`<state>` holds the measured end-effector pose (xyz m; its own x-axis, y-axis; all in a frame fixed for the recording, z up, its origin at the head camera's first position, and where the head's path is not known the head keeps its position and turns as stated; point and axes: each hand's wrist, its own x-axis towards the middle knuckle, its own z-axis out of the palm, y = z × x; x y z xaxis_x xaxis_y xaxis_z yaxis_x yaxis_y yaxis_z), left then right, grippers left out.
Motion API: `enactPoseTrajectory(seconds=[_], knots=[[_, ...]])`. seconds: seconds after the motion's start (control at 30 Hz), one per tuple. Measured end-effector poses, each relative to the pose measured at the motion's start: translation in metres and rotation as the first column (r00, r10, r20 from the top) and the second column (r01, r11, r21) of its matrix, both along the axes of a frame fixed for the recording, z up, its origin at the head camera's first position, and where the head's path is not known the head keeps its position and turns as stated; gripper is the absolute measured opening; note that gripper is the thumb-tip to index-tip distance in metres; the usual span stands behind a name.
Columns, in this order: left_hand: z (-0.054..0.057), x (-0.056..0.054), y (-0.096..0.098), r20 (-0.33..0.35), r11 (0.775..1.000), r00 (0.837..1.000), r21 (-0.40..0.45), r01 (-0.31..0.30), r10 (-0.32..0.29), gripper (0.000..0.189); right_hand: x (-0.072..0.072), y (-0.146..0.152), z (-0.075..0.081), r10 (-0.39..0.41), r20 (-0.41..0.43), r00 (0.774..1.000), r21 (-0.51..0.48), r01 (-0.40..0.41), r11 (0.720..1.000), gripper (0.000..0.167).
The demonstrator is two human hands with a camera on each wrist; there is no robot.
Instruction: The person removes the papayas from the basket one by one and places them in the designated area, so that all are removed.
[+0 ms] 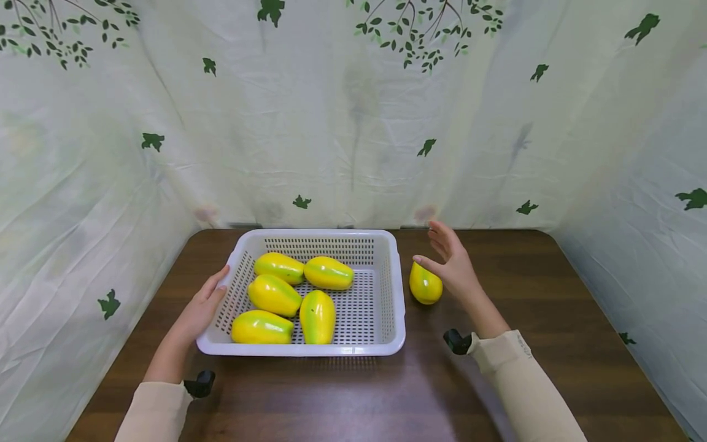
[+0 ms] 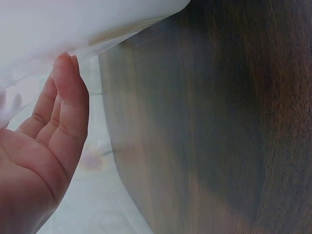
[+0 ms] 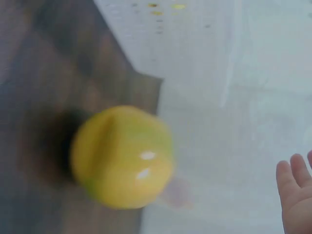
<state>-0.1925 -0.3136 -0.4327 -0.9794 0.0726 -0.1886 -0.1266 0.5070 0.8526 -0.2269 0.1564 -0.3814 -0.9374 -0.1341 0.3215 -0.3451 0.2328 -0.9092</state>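
My left hand (image 1: 201, 307) rests at the left side of a white perforated plastic basket (image 1: 356, 350), fingertips touching its outer rim. In the left wrist view, the fingers (image 2: 70, 90) reach up to the basket's edge, fairly straight. Several glossy yellow papayas with green patches, such as one papaya (image 1: 262, 327), lie inside, mostly in the left and middle part. Another papaya (image 1: 425, 285) is on the table, right of the basket. Just above its far end my right hand (image 1: 453, 264) is spread, thumb apart from the fingers, holding nothing. The right wrist view shows that papaya (image 3: 124, 158) blurred.
The dark wooden table (image 1: 525, 294) extends to both sides and in front of the basket. A pale curtain (image 1: 342, 123) with leaf prints hangs behind the table and along both sides. Black wrist devices (image 1: 457, 341) sit at both cuffs.
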Motion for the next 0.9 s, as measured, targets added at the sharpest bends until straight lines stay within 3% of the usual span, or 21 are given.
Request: enactPoseTrajectory(seconds=[0.13, 0.33, 0.53, 0.73, 0.8, 0.9], knots=[[0.0, 0.0, 0.0, -0.002, 1.0, 1.0, 0.01, 0.002, -0.002, 0.056, -0.006, -0.013, 0.013, 0.045, -0.017, 0.999, 0.037, -0.044, 0.998, 0.073], [-0.002, 0.001, -0.001, 0.0, 1.0, 1.0, 0.005, -0.006, 0.006, 0.057, -0.028, -0.035, 0.01, 0.095, -0.059, 0.994, 0.11, -0.089, 0.99, 0.075], [-0.003, 0.001, -0.001, -0.004, 1.0, 1.0, 0.003, -0.005, 0.005, 0.057, -0.037, -0.062, 0.012, 0.157, -0.094, 0.983, 0.169, -0.139, 0.976, 0.077], [-0.003, 0.0, -0.001, -0.011, 1.0, 1.0, -0.004, 0.002, -0.002, 0.057, -0.044, -0.084, 0.007, 0.198, -0.053, 0.979, 0.204, -0.184, 0.962, 0.078], [-0.002, 0.0, -0.001, -0.012, 1.0, 1.0, -0.005, 0.003, -0.003, 0.056, -0.038, -0.09, 0.015, 0.206, -0.031, 0.978, 0.203, -0.196, 0.959, 0.077], [-0.001, 0.0, 0.0, -0.009, 1.0, 1.0, -0.007, 0.003, -0.003, 0.057, -0.04, -0.099, 0.015, 0.209, -0.001, 0.978, 0.198, -0.204, 0.959, 0.077]])
